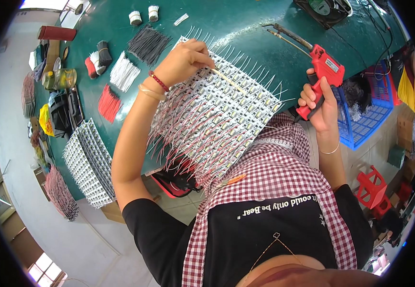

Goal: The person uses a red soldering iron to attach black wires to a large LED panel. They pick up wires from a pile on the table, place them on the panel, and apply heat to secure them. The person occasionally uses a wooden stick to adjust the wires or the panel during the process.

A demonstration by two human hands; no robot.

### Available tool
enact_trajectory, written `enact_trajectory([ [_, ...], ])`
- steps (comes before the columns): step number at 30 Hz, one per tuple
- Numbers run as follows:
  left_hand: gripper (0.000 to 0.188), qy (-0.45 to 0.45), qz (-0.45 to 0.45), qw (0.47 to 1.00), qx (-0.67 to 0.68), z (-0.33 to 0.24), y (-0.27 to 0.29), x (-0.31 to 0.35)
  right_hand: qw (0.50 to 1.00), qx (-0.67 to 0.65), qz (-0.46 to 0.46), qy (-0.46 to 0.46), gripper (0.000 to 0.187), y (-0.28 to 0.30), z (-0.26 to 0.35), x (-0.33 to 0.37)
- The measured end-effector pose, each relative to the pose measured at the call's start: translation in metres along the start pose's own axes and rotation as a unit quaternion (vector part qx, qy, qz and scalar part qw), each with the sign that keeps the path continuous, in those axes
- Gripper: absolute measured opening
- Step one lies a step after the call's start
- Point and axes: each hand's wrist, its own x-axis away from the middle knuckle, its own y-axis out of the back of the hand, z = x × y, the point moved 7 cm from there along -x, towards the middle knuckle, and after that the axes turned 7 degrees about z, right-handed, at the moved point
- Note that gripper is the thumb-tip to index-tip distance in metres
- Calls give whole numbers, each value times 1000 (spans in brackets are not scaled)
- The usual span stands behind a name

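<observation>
My left hand (191,57) is over the upper left part of a large white circuit board panel (260,107), its fingers pinched on a thin pale stick (229,80). The stick slants across the rows of small components. White wires stand out along the panel's far edge, and many red and white wires (188,126) hang over its near left side. Off the panel's right side, my right hand (320,103) grips a red soldering gun (326,67) by its handle. The gun's metal tip and feed tube point up and left, apart from the panel.
Bundles of black wires (149,44), white wires (125,71) and red wires (108,103) lie on the green table (207,14). More board panels (90,165) rest at the left edge. A fan (323,10) sits far right. A blue basket (363,119) and red stool (372,189) stand right.
</observation>
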Motion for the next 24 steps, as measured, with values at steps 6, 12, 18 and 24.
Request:
enact_trajectory([
  [6, 14, -8, -8, 1000, 12, -2, 2, 0, 1000, -7, 6, -5, 36, 1, -2, -1],
  [12, 20, -12, 6, 999, 33, -5, -3, 1, 1000, -7, 1, -3, 36, 0, -3, 0],
  [18, 20, -46, 0, 999, 26, -16, -11, -4, 1000, -5, 0, -3, 36, 2, -3, 0],
  [24, 19, -26, 10, 999, 22, -19, -11, -4, 1000, -9, -2, -2, 36, 2, -3, 0],
])
